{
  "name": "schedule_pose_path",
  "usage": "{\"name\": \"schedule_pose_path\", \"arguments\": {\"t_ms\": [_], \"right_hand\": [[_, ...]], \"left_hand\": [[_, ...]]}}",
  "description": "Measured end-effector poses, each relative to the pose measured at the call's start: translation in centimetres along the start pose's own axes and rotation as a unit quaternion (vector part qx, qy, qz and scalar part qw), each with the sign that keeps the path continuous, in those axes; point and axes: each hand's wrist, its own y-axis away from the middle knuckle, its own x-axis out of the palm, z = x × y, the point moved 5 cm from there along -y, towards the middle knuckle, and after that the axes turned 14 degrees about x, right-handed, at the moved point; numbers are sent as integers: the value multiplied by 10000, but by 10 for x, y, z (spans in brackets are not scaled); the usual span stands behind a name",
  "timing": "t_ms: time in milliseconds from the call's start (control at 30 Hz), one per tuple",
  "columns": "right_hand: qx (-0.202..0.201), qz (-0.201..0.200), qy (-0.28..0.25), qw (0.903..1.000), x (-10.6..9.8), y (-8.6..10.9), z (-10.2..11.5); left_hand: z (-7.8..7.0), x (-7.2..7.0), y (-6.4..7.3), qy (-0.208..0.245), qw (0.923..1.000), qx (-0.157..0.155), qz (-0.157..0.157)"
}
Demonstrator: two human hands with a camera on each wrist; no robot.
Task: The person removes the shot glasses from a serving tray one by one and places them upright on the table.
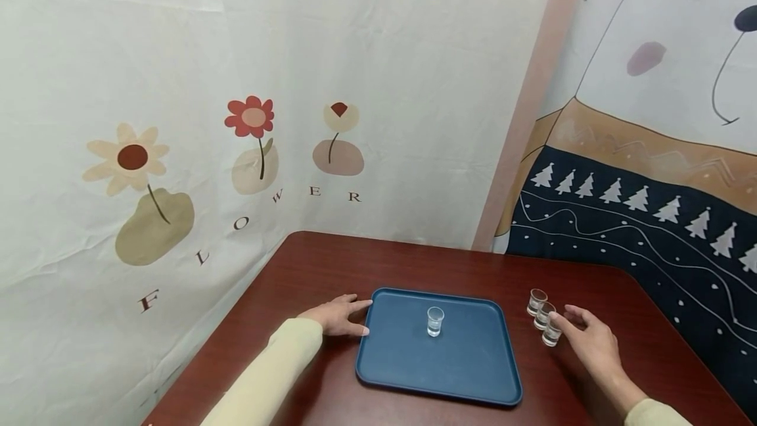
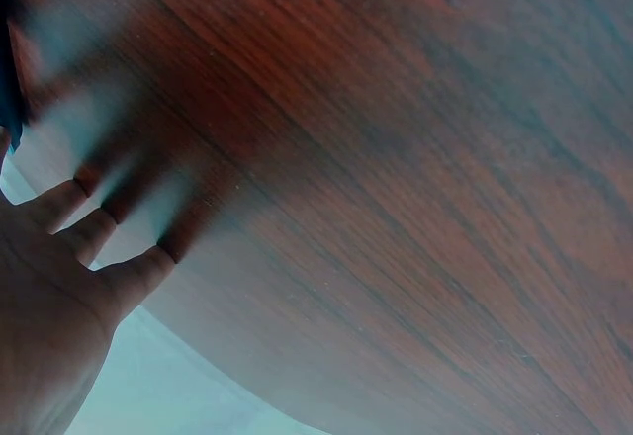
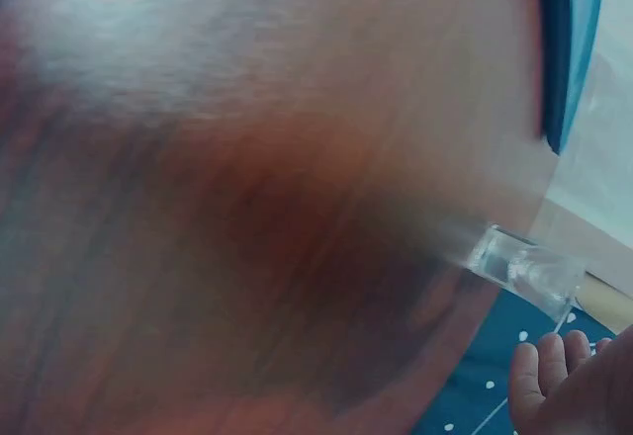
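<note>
A blue tray (image 1: 437, 373) lies on the table with one small clear shot glass (image 1: 435, 322) standing on it. My left hand (image 1: 338, 315) is at the tray's left edge, fingers spread and fairly straight; the left wrist view has several of its fingers (image 2: 138, 275) over the wood. Right of the tray, three more shot glasses stand in a slanting row: a far one (image 1: 537, 302), a middle one (image 1: 545, 315) and a near one (image 1: 552, 331). My right hand (image 1: 593, 342) is beside the near glass, thumb at its rim, fingers loosely bent; contact is unclear.
The dark red wooden table (image 1: 319, 261) has rounded far corners. Behind it hangs a pale curtain (image 1: 414, 84) printed with flowers and letters. A curtain with a bear and trees (image 1: 627, 215) borders the right side.
</note>
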Motion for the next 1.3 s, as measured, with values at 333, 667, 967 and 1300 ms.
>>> {"name": "schedule_pose_path", "arguments": {"t_ms": [333, 667, 967, 1300], "right_hand": [[-103, 7, -164, 9998, 1, 3, 20], [-223, 495, -251, 9982, 25, 18, 35], [-719, 737, -235, 9944, 50, 35, 51], [-829, 913, -444, 9914, 71, 47, 63]], "left_hand": [[1, 0, -1, 5, 10000, 7, 8], [1, 0, -1, -14, 10000, -14, 5], [1, 1, -1, 5, 10000, -15, -18], [3, 2, -1, 21, 10000, -27, -44]]}}
